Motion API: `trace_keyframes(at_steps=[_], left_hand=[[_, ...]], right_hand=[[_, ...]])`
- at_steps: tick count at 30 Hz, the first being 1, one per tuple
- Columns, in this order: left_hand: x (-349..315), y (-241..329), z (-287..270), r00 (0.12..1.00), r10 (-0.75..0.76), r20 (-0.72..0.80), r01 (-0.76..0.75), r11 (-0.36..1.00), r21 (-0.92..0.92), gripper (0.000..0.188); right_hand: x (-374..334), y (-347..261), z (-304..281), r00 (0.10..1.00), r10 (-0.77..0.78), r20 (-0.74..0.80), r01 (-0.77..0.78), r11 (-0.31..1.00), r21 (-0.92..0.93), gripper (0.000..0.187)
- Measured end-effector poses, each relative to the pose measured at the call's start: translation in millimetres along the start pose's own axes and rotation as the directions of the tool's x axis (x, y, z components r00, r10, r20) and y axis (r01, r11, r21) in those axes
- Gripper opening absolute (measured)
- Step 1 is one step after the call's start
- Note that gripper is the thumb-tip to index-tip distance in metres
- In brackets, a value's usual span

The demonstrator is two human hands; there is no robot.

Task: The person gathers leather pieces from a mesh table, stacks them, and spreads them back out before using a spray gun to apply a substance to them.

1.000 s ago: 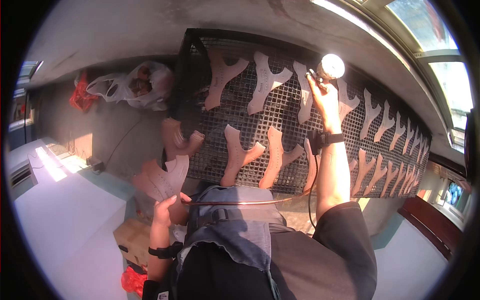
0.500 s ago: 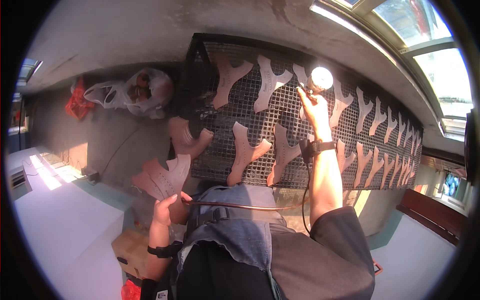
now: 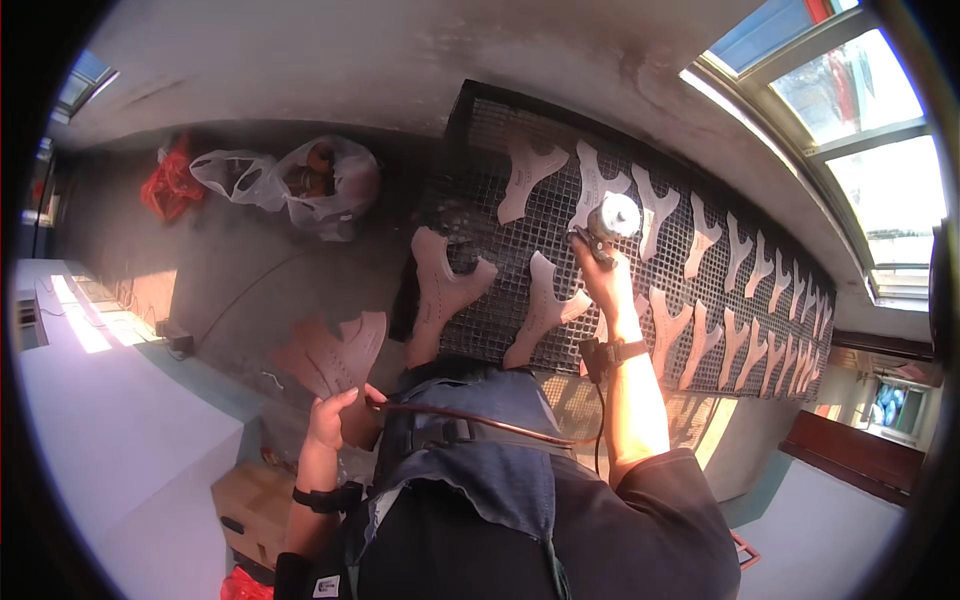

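Note:
My left hand [image 3: 330, 418] is closed on a stack of pinkish-tan, leather-like cut pieces [image 3: 345, 350], held low beside my waist. A brown hose [image 3: 490, 418] crosses in front of my apron, one visible end at the left fingers; I cannot tell whether they grip it. My right hand [image 3: 610, 280] is wrapped round a spray gun [image 3: 603, 250] with a round, silvery-white cup, above the dark mesh rack [image 3: 510, 245]. Y-shaped pieces lie there in two rows. The gun's cup partly covers one far-row piece [image 3: 590, 180]; a near-row piece [image 3: 548, 310] lies left of my right hand.
White plastic bags [image 3: 330, 205] and a red bag [image 3: 172, 185] lie on the floor left of the rack. A cardboard box [image 3: 255, 505] stands at lower left, near a white surface [image 3: 120, 420]. A wall and windows [image 3: 850, 110] border the far side.
The spray gun has moved left along the rack and nearer to me. The view has shifted, so the rack and its pieces sit farther right. My left hand keeps its stack.

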State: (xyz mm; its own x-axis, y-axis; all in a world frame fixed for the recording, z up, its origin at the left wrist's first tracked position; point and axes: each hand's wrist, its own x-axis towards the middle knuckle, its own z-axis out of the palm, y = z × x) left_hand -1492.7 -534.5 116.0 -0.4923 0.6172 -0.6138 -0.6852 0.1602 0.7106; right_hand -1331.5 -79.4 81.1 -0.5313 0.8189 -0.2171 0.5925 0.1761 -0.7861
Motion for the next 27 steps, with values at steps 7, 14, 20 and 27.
trace_keyframes(at_steps=[7,14,20,27], left_hand=[[11.0,15.4,11.7,0.995,0.017,-0.098,-0.02,0.999,-0.036,0.036],[21.9,18.8,36.0,0.989,-0.015,-0.149,0.021,0.999,0.033,0.038],[27.3,15.1,40.8,0.98,-0.038,-0.197,0.043,0.999,0.023,0.038],[26.5,13.3,44.8,0.971,-0.031,-0.239,0.035,0.999,0.014,0.037]], right_hand=[[99.5,-47.5,9.8,0.955,-0.237,-0.176,0.2,0.958,-0.204,0.04],[160.6,-61.7,14.0,0.97,-0.233,-0.064,0.207,0.938,-0.279,0.042],[160.3,-24.8,8.9,0.983,-0.181,0.0,0.177,0.958,-0.226,0.043],[196.9,-29.7,6.6,0.971,-0.206,-0.121,0.176,0.96,-0.219,0.042]])
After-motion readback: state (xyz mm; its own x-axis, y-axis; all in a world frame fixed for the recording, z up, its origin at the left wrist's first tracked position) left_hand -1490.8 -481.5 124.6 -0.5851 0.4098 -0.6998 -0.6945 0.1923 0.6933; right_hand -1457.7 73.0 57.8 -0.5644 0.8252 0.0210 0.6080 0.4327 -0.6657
